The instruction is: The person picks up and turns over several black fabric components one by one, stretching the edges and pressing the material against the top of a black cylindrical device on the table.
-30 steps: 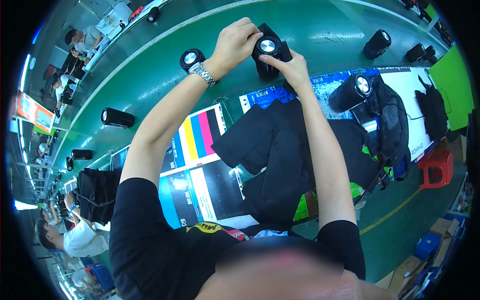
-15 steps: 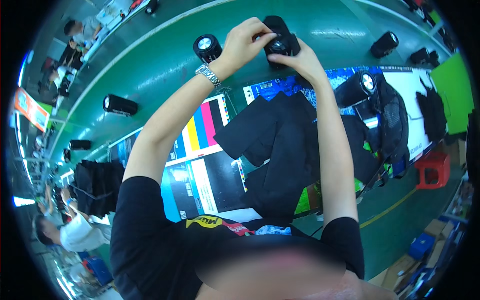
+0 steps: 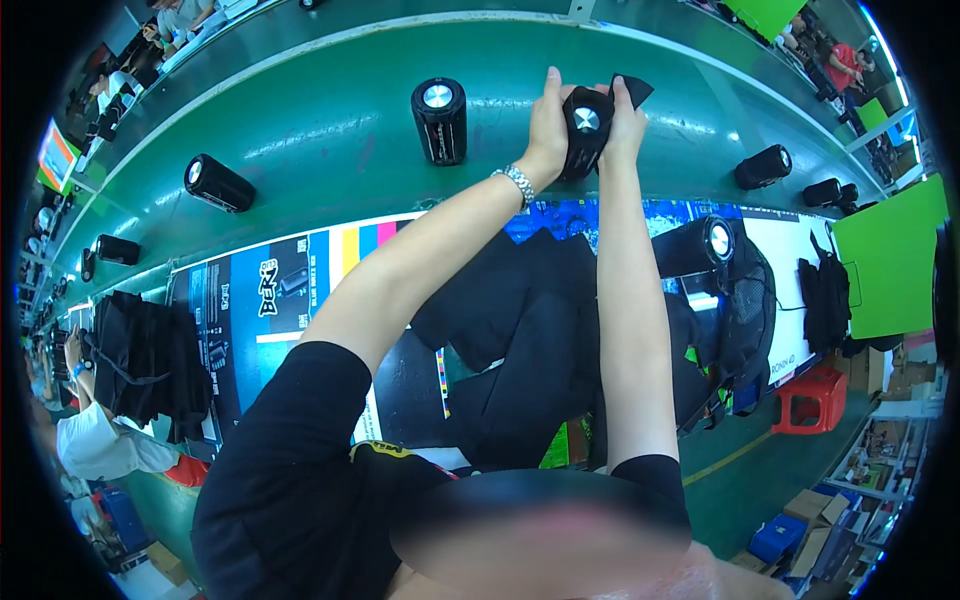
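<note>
Both my arms reach forward over the green conveyor belt (image 3: 330,130). My left hand (image 3: 547,128) and my right hand (image 3: 622,130) grip a black cylindrical speaker (image 3: 583,128) between them, its round silver end facing the camera. A black fabric flap (image 3: 632,88) sticks up by my right fingers. A metal watch (image 3: 517,183) sits on my left wrist. Another black cylindrical speaker (image 3: 439,120) stands on the belt just left of my hands.
More black speakers lie along the belt (image 3: 217,183) (image 3: 764,166) (image 3: 116,249). One speaker (image 3: 694,247) rests on a black mesh bag (image 3: 745,320) on the bench. Black pouches (image 3: 520,350) and printed sheets (image 3: 260,300) cover the bench. A red stool (image 3: 812,398) stands right. Another person (image 3: 100,450) sits left.
My hands have carried the speaker farther out over the belt. The view has shifted, and the neighbouring speaker now stands closer to my left hand.
</note>
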Tool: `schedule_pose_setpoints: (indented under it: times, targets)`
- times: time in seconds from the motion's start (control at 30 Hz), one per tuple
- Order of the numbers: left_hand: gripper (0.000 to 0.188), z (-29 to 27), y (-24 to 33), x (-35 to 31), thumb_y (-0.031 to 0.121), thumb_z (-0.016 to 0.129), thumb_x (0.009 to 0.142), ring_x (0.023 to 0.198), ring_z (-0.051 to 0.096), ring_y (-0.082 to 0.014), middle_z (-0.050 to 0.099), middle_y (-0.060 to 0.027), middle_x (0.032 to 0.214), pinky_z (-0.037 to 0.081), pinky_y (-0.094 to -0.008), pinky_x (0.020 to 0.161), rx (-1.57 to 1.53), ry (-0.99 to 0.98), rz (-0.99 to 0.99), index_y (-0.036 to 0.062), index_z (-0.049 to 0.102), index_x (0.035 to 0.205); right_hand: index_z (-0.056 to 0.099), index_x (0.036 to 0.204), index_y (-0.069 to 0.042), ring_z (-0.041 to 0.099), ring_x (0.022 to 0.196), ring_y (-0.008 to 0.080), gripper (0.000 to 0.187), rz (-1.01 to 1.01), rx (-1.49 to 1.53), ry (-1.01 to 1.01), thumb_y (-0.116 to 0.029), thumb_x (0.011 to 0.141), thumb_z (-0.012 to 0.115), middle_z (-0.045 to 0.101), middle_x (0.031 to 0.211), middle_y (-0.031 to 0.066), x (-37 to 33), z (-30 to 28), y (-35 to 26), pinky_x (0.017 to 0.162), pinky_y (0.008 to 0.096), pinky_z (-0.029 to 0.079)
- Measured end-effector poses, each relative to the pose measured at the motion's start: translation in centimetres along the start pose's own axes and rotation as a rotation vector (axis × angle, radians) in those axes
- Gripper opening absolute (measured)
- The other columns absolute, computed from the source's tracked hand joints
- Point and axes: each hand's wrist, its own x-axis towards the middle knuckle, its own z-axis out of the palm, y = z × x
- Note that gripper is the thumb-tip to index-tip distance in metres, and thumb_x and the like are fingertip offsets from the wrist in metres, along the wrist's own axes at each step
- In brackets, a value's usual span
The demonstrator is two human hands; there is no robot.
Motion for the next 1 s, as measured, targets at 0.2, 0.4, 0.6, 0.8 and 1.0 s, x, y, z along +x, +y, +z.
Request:
schedule_pose_setpoints:
  times: [0.2, 0.4, 0.6, 0.8, 1.0]
  targets:
    - [0.068, 0.7, -5.4, 0.7, 0.047, 0.029, 0.097, 0.077, 0.060, -0.0188, 0.067, -0.0149, 0.080, 0.045, -0.0307, 0.075, 0.569, 0.015, 0.016, -0.0087, 0.065, 0.085, 0.064, 0.095, 0.009, 0.066, 0.075, 0.0242, 0.031, -0.184, -0.008, 0.125, -0.021, 0.087, 0.060, 0.068, 0.087, 0.0155, 4.5, -8.6, 6.7, 0.068, 0.0352, 0.050]
    - [0.059, -0.7, -3.7, -0.3, 0.043, 0.031, 0.097, 0.086, 0.063, -0.0310, 0.069, -0.0149, 0.086, 0.045, -0.0368, 0.081, 0.470, 0.085, 0.007, -0.0037, 0.066, 0.091, 0.062, 0.098, 0.007, 0.062, 0.085, 0.0325, 0.045, -0.262, -0.480, 0.296, -0.036, 0.095, 0.049, 0.066, 0.091, 0.0206, 2.8, -6.1, 3.5, 0.077, 0.0403, 0.045]
    - [0.050, -3.1, 3.4, -3.8, 0.037, 0.039, 0.099, 0.105, 0.058, -0.0206, 0.064, -0.0142, 0.110, 0.041, -0.0313, 0.093, 0.589, 0.066, 0.111, -0.0064, 0.057, 0.116, 0.060, 0.107, 0.004, 0.058, 0.087, 0.0176, 0.046, -0.410, -0.073, 0.149, -0.036, 0.099, 0.038, 0.063, 0.108, 0.0120, -8.0, 0.5, -10.3, 0.079, 0.0306, 0.046]
    - [0.032, -0.8, 13.9, -11.3, 0.027, 0.058, 0.092, 0.093, 0.057, -0.0110, 0.064, -0.0055, 0.101, 0.044, -0.0244, 0.084, 0.349, -0.314, 0.089, 0.0007, 0.063, 0.109, 0.056, 0.117, 0.002, 0.056, 0.099, 0.0159, 0.050, -0.018, 0.162, -0.417, -0.041, 0.099, 0.037, 0.060, 0.118, 0.0129, -15.2, 0.3, -12.6, 0.086, 0.0307, 0.046]
    - [0.012, -3.8, 16.3, -14.0, 0.011, 0.066, 0.084, 0.075, 0.053, -0.0088, 0.061, -0.0024, 0.087, 0.043, -0.0228, 0.066, 0.637, -0.187, 0.333, 0.0027, 0.067, 0.093, 0.049, 0.125, 0.000, 0.051, 0.116, 0.0230, 0.060, 0.098, 0.170, -0.516, -0.052, 0.097, 0.033, 0.055, 0.123, 0.0137, -20.5, 2.2, -9.2, 0.102, 0.0367, 0.037]
